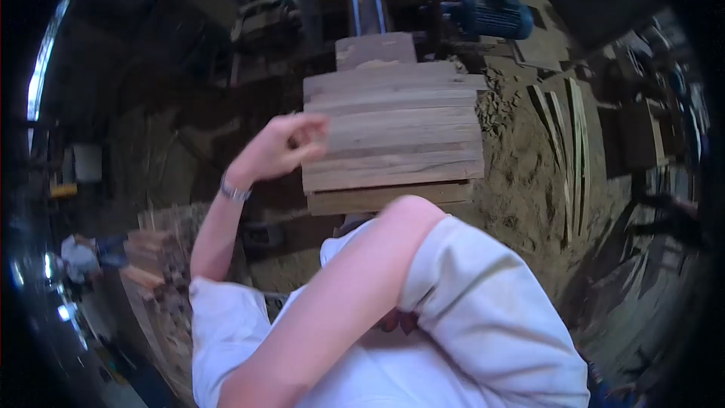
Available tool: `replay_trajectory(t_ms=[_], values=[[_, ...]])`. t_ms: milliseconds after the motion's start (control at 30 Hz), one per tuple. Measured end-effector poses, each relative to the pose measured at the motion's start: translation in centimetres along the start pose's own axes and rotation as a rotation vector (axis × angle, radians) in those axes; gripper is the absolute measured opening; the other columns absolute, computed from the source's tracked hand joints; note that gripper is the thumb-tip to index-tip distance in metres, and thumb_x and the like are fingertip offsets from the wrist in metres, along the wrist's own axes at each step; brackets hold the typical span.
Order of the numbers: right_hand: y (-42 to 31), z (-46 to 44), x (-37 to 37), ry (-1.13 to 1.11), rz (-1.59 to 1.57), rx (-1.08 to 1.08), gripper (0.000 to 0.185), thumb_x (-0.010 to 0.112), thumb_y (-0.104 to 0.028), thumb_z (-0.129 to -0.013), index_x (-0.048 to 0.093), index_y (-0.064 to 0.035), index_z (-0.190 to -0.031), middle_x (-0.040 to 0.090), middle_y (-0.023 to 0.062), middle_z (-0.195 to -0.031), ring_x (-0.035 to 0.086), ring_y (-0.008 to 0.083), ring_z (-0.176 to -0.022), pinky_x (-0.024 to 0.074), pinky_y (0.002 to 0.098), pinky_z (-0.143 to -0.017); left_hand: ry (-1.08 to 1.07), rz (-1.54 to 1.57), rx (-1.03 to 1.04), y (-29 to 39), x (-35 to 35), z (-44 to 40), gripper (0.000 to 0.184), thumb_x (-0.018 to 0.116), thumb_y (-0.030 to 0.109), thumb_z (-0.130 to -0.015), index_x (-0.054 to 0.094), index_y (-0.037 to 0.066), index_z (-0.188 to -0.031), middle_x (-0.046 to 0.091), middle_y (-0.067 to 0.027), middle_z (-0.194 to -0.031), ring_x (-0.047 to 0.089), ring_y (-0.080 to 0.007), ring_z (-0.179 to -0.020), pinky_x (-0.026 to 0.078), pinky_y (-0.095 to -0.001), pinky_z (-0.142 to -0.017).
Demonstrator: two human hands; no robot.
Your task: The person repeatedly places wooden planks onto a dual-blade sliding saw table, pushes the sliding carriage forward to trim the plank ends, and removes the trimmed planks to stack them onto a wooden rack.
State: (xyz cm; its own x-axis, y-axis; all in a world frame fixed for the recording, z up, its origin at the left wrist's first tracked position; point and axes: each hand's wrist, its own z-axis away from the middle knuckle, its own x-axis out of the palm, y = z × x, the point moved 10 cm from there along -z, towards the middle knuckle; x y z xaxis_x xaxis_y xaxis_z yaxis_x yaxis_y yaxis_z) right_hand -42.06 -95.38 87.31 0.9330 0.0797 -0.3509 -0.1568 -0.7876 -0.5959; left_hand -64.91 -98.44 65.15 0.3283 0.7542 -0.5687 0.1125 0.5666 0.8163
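My left hand (296, 142), with a metal-banded watch on its wrist, is over the left edge of a stack of wooden boards (393, 130). Its fingers are slightly blurred and loosely bent, with a gap between them and the thumb. I see nothing held in it, and I cannot tell whether it touches the wood. The boards lie side by side in a flat, pale layer, with another board edge showing below at the front. My right arm (347, 287) is bent across my chest, elbow forward; its hand is beyond the lower left of the view.
A blue motor (495, 15) stands at the back right. Two metal rails (368, 0) run away behind the boards. Long thin wood strips (570, 159) lie on the sawdust-covered floor (521, 189) at right. Stacked timber (155, 264) stands at left, near another person (79, 258).
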Motion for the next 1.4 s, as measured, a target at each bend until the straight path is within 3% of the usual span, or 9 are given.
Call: replay_trajectory(t_ms=[100,233,367,700,1000,1067,1200,1300,1400], values=[[-2.6,5.8,-6.7,0.226,0.07,0.032,0.041,0.073,-0.044,-0.068,0.061,-0.0054,-0.075,0.056,0.0092,-0.07,0.06,0.0288,-0.073,0.0495,0.0429,-0.065,-0.032,-0.228,0.112,4.7,-1.5,3.9,0.034,0.077,0.008,-0.078,0.066,0.002,-0.109,0.069,-0.0076,-0.088,0.065,-0.0162,-0.076,0.053,-0.0296,-0.074],[-13.8,13.5,-11.4,0.412,0.162,-0.071,0.039,0.072,-0.043,-0.069,0.06,-0.0062,-0.074,0.056,0.0079,-0.07,0.059,0.0267,-0.071,0.049,0.0406,-0.063,0.488,-0.66,0.404,21.9,-11.9,12.4,0.059,0.08,0.037,-0.076,0.061,0.0,-0.117,0.065,-0.0163,-0.11,0.064,-0.0303,-0.095,0.053,-0.0367,-0.082],[-22.3,13.6,-10.3,0.305,0.374,-0.252,0.037,0.071,-0.042,-0.07,0.058,-0.0069,-0.073,0.055,0.0066,-0.069,0.059,0.0246,-0.069,0.0485,0.0384,-0.062,0.781,-0.8,0.59,31.4,-14.7,18.7,0.056,0.079,0.035,-0.077,0.062,-0.001,-0.116,0.065,-0.0167,-0.109,0.064,-0.0304,-0.095,0.052,-0.0368,-0.082],[-27.9,16.9,-10.4,0.483,0.583,-0.295,0.034,0.069,-0.039,-0.073,0.055,-0.0088,-0.07,0.053,0.0033,-0.067,0.058,0.0194,-0.065,0.0474,0.0327,-0.058,0.846,-0.41,0.646,19.1,-5.6,17.1,0.05,0.078,0.03,-0.078,0.063,-0.002,-0.113,0.065,-0.0179,-0.106,0.063,-0.0309,-0.095,0.052,-0.0371,-0.081],[-41.7,29.7,-1.2,1.221,0.575,-1.025,0.031,0.068,-0.037,-0.076,0.052,-0.0106,-0.067,0.052,0.0003,-0.065,0.057,0.0147,-0.062,0.0463,0.0277,-0.055,-0.054,-0.993,0.673,26.5,-11.3,1.5,0.044,0.077,0.025,-0.079,0.065,-0.003,-0.111,0.066,-0.0189,-0.104,0.063,-0.0313,-0.095,0.052,-0.0373,-0.081],[-35.7,28.9,-0.5,1.008,0.449,-0.683,0.024,0.066,-0.019,-0.084,0.055,-0.0108,-0.064,0.054,-0.0007,-0.061,0.054,0.0113,-0.05,0.043,0.0219,-0.045,-0.106,-0.981,0.719,26.8,-9.9,-0.2,0.043,0.077,0.024,-0.08,0.065,-0.003,-0.11,0.066,-0.0192,-0.103,0.063,-0.0314,-0.095,0.052,-0.0373,-0.081],[-23.0,30.1,-0.5,1.052,0.271,-0.22,0.021,0.077,-0.025,-0.083,0.068,-0.0061,-0.088,0.068,0.0111,-0.076,0.065,0.0242,-0.061,0.055,0.0344,-0.051,0.059,-0.735,0.97,29.4,-8.6,0.3,0.041,0.077,0.022,-0.08,0.066,-0.004,-0.109,0.066,-0.0196,-0.102,0.063,-0.0316,-0.095,0.052,-0.0374,-0.081],[-13.3,40.1,-5.3,1.575,0.347,1.009,0.038,0.073,-0.032,-0.084,0.067,-0.0003,-0.105,0.068,0.0117,-0.104,0.067,0.0213,-0.088,0.0542,0.0329,-0.08,0.268,-0.358,1.104,29.1,-8.4,2.4,0.039,0.076,0.021,-0.081,0.066,-0.004,-0.108,0.066,-0.02,-0.101,0.063,-0.0317,-0.095,0.052,-0.0375,-0.081],[-8.8,49.7,-4.9,1.076,1.388,1.804,0.039,0.073,-0.03,-0.082,0.068,-0.0045,-0.112,0.068,0.0149,-0.111,0.063,0.0281,-0.105,0.0494,0.0386,-0.094,0.638,-0.126,0.714,21.0,-5.9,0.8,0.015,0.073,0.003,-0.08,0.071,-0.002,-0.095,0.069,-0.0159,-0.091,0.065,-0.0261,-0.089,0.052,-0.0336,-0.078]])
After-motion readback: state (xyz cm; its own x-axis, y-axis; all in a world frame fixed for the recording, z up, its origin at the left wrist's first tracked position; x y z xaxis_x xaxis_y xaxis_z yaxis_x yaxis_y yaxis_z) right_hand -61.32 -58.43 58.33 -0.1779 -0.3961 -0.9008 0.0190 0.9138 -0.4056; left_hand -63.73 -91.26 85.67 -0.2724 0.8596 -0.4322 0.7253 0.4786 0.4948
